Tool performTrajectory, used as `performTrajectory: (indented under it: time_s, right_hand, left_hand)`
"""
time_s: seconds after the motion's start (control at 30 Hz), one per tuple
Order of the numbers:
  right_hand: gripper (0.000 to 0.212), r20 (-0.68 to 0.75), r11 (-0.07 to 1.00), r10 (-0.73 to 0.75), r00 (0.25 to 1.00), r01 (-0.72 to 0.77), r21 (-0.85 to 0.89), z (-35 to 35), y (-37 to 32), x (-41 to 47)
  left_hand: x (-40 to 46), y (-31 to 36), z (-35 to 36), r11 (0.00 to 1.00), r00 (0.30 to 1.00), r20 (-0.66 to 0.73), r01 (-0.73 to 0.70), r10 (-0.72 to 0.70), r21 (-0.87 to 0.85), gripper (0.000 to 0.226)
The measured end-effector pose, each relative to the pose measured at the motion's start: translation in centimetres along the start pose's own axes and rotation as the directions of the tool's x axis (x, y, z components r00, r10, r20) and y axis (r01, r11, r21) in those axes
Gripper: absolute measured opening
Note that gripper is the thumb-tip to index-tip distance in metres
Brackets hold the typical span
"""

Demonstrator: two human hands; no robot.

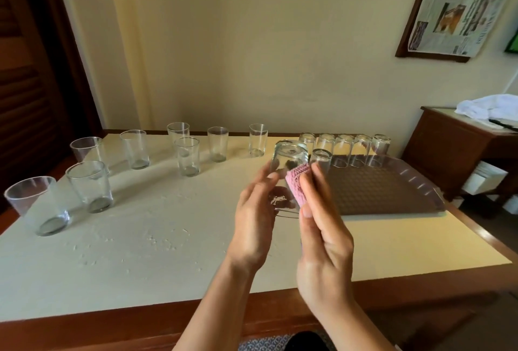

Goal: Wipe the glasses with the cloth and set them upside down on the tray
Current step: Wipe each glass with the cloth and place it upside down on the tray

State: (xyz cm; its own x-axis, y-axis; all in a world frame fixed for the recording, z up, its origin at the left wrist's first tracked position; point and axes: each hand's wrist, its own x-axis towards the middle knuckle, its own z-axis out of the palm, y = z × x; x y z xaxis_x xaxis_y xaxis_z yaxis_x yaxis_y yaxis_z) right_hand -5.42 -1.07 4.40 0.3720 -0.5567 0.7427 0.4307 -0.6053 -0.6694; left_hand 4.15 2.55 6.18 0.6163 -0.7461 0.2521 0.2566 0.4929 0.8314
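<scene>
My left hand holds a clear, tapered drinking glass in the air above the middle of the tabletop, base up and mouth towards me, with the fingers curled against its left wall. My right hand pinches a folded pink knitted cloth between thumb and fingers and presses it against the right wall of the held glass.

A dark rectangular tray with a dotted surface and a raised transparent rim lies on the right part of the tabletop, reaching towards the far right corner. Five clear glasses stand upside down in a row along the far edge of the tray. A sixth inverted glass stands at the near left end of that row, just beside my right fingertips as the camera sees it.

Nine clear glasses stand upright on the left half of the tabletop. Five form a line along the far edge, one sits just in front of that line, and three run down the left edge, the nearest one close to the near left corner.

The cream tabletop has a brown wooden border. A brown wooden side cabinet stands beyond the right edge and carries a crumpled white cloth.
</scene>
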Motion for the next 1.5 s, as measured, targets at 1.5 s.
performTrajectory:
  time_s: [1.5]
  right_hand:
    - [0.043,0.052,0.998,-0.035,0.998,0.038,-0.049,0.5,1.1,1.2]
  left_hand:
    - [0.7,0.7,0.0,0.998,0.991,-0.125,-0.053,0.056,0.028,0.077]
